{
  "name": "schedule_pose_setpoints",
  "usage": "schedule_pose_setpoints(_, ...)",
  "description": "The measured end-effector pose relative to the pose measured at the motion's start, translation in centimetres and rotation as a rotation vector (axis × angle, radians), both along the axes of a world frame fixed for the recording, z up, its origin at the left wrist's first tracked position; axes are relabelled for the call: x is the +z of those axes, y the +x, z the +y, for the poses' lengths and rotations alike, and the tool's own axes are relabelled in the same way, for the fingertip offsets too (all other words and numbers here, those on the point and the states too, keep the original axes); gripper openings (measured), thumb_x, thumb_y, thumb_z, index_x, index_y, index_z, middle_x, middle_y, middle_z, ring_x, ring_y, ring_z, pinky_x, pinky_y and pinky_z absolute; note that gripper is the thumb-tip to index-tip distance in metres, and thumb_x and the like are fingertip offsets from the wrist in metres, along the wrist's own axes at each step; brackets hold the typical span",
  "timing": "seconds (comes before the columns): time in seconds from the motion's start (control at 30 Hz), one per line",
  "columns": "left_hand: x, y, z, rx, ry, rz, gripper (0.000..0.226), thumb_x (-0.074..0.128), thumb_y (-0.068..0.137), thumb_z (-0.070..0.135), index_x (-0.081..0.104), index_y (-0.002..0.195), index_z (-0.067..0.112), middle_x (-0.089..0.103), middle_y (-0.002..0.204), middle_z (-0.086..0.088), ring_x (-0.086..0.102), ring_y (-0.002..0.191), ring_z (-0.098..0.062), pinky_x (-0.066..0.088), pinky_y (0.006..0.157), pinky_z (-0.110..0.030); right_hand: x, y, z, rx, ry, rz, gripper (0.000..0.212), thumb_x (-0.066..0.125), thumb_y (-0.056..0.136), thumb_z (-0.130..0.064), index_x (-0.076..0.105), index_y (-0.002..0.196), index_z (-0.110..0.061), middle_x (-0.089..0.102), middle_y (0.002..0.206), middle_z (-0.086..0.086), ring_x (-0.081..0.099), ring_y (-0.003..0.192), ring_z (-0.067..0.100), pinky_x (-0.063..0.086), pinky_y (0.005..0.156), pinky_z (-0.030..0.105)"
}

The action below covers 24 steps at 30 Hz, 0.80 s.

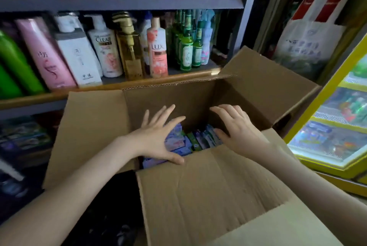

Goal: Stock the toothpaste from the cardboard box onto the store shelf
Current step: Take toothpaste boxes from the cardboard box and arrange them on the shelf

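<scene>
Hands: your left hand and right hand hang apart over the box mouth, fingers spread, gripping nothing.
Box: cardboard box sits just before the shelf, flaps open, with a free gap between your hands.
Stock: toothpaste packs lie low inside the box, partly hidden by your left hand and the near flap; print blurred.

We read "CLEAR" in dark capitals on the white pump bottle with a pink flower label, which stands on the wooden-edged store shelf. Two bottles to its right, "LUX" stands in white letters on the tall coral-pink bottle with a beige cap. The pale pink shampoo bottle, the white square-shouldered bottle and the white cloth bag carry Chinese characters we cannot make out. Print on the small purple and green toothpaste cartons is too blurred.
</scene>
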<state>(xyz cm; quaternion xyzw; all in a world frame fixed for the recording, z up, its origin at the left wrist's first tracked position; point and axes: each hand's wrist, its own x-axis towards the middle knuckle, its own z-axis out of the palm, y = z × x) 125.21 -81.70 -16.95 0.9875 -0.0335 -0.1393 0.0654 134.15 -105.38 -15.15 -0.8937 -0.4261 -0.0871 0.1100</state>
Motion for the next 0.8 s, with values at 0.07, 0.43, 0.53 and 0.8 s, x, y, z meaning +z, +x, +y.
schedule_pose_setpoints(0.07,0.0,0.6,-0.1,0.076,0.034,-0.039,0.122,0.046,0.057,0.091,-0.015,0.149,0.041,-0.042,0.149,0.007,-0.038,0.138,-0.019,-0.020,0.113,-0.055,0.3,2.2,0.9,0.075,-0.010,0.011,0.057,0.055,0.095,-0.028,0.032,0.146,-0.019,0.038,0.142,0.001,0.034,0.128,0.020,0.030,0.106,0.035)
schedule_pose_setpoints(0.43,-0.9,6.6,4.8,0.327,0.300,-0.162,0.109,0.046,0.074,0.083,-0.015,0.151,0.036,-0.043,0.150,-0.004,-0.039,0.137,-0.032,-0.016,0.111,-0.062,-0.6,10.9,8.1,0.259,-0.029,-0.011,0.069,0.057,0.093,-0.026,0.021,0.150,-0.017,0.024,0.152,0.006,0.025,0.135,0.027,0.028,0.107,0.042)
schedule_pose_setpoints(0.53,-1.5,7.2,6.5,0.326,0.403,-0.153,0.111,0.045,0.074,0.084,-0.017,0.151,0.034,-0.042,0.150,-0.007,-0.037,0.138,-0.033,-0.019,0.108,-0.062,-1.3,12.6,9.1,0.270,-0.051,-0.019,0.071,0.059,0.091,-0.026,0.021,0.150,-0.015,0.022,0.153,0.008,0.024,0.136,0.030,0.026,0.108,0.045)
schedule_pose_setpoints(0.8,-3.0,7.1,9.7,0.382,0.532,-0.206,0.114,0.043,0.069,0.088,-0.010,0.153,0.032,-0.031,0.156,-0.010,-0.027,0.142,-0.038,-0.014,0.110,-0.062,-5.0,14.0,11.4,0.403,-0.118,-0.017,0.076,0.065,0.085,-0.024,0.025,0.150,-0.012,0.033,0.148,0.013,0.036,0.130,0.033,0.031,0.102,0.047)
